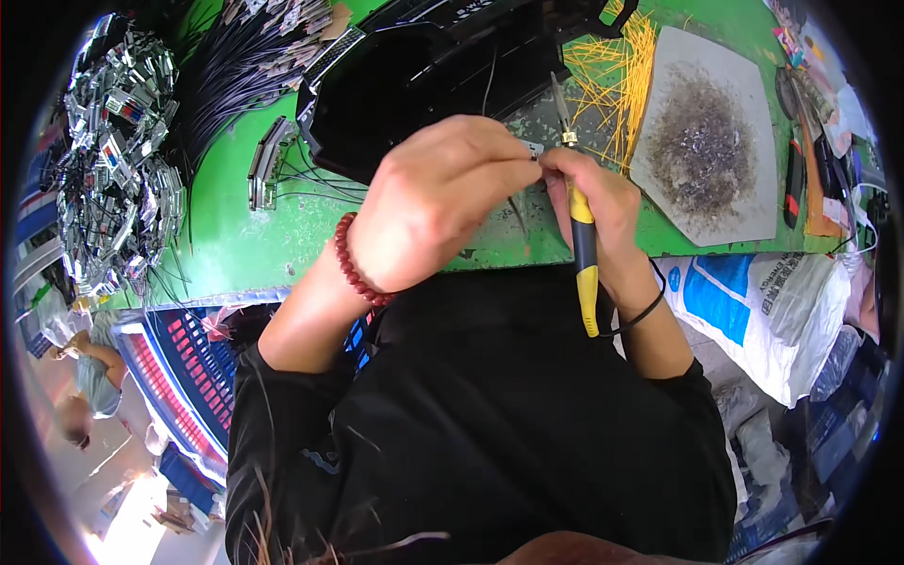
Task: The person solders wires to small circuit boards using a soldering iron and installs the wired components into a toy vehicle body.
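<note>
My right hand [607,202] holds a yellow and black soldering iron [584,235], its metal tip pointing away from me over the table. My left hand [443,202], with a red bead bracelet at the wrist, is closed in a pinch, its fingertips meeting those of my right hand. A small light-coloured piece [535,149] shows beside the fingertips; what the left fingers grip is hidden. Thin dark wires run near them. Just beyond my hands lies a large glossy black panel [405,89]. A small metal-cased part with wires [270,165] rests to the left of my left hand.
At the left is a heap of metal connectors [122,160], beside a bundle of black cables [231,80]. Yellow wires [636,85] lie right of the panel, then a grey board [650,155] covered with dark residue. A white sack [753,311] sits below the green table's [226,235] right edge.
</note>
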### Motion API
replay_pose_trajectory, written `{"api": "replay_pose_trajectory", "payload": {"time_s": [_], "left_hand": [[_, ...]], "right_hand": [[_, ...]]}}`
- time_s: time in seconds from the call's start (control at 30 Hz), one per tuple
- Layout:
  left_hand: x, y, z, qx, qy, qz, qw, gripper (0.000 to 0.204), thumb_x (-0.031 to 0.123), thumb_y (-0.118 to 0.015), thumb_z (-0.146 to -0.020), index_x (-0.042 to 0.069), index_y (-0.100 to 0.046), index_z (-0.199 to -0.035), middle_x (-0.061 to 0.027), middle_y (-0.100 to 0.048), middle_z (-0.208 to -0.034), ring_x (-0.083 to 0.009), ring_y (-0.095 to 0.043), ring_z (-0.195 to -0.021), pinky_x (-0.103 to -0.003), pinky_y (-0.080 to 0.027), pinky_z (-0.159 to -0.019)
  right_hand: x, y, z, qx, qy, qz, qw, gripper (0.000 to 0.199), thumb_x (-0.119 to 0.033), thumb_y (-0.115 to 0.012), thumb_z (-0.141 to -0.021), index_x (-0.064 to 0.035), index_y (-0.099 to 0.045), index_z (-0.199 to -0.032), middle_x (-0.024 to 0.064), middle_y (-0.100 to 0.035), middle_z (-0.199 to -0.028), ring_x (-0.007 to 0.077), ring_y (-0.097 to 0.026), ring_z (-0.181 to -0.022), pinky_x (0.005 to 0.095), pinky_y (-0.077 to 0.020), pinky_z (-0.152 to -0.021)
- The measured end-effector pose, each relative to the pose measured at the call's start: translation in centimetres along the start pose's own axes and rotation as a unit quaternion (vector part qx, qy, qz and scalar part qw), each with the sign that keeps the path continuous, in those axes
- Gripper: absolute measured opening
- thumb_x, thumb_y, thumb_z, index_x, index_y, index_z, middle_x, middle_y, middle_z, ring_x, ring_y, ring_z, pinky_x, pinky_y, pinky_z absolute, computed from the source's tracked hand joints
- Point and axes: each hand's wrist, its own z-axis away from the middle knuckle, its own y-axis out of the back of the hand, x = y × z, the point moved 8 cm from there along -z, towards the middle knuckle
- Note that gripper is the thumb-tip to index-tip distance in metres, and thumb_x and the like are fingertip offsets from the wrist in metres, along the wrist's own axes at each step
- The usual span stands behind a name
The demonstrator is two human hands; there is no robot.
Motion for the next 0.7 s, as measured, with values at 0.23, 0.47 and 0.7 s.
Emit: {"api": "replay_pose_trajectory", "payload": {"time_s": [0.23, 0.47, 0.7], "left_hand": [[-0.9, -3.6, 1.0, -0.091, 0.031, -0.109, 0.989, 0.028, 0.002, -0.073, -0.066, 0.004, -0.069, -0.094, -0.0069, -0.061, -0.082, -0.0262, -0.061, -0.079, -0.036, -0.051, -0.068], [-1.1, -3.6, 0.5, -0.059, 0.082, -0.064, 0.993, 0.02, 0.001, -0.073, -0.069, 0.004, -0.069, -0.088, -0.0061, -0.061, -0.079, -0.0253, -0.06, -0.076, -0.035, -0.049, -0.067], [-1.8, -3.5, 0.8, -0.01, 0.199, 0.157, 0.967, 0.007, 0.001, -0.068, -0.081, 0.001, -0.065, -0.087, -0.0092, -0.064, -0.081, -0.0258, -0.06, -0.076, -0.034, -0.048, -0.069]], "right_hand": [[1.9, 2.0, 2.0, 0.08, -0.089, -0.276, 0.954, 0.034, 0.005, -0.065, -0.086, -0.0036, -0.054, -0.117, 0.0112, -0.07, -0.091, 0.0145, -0.067, -0.077, 0.0277, -0.0537, -0.07], [-1.0, 2.3, 1.5, 0.051, -0.027, -0.167, 0.984, 0.043, 0.009, -0.074, -0.077, -0.0015, -0.056, -0.115, 0.0103, -0.068, -0.09, 0.0154, -0.068, -0.078, 0.0271, -0.056, -0.069], [-1.2, 2.4, 1.2, 0.056, -0.027, -0.24, 0.969, 0.048, 0.008, -0.073, -0.078, -0.0027, -0.049, -0.119, 0.011, -0.068, -0.09, 0.017, -0.067, -0.081, 0.0275, -0.0548, -0.07]]}}
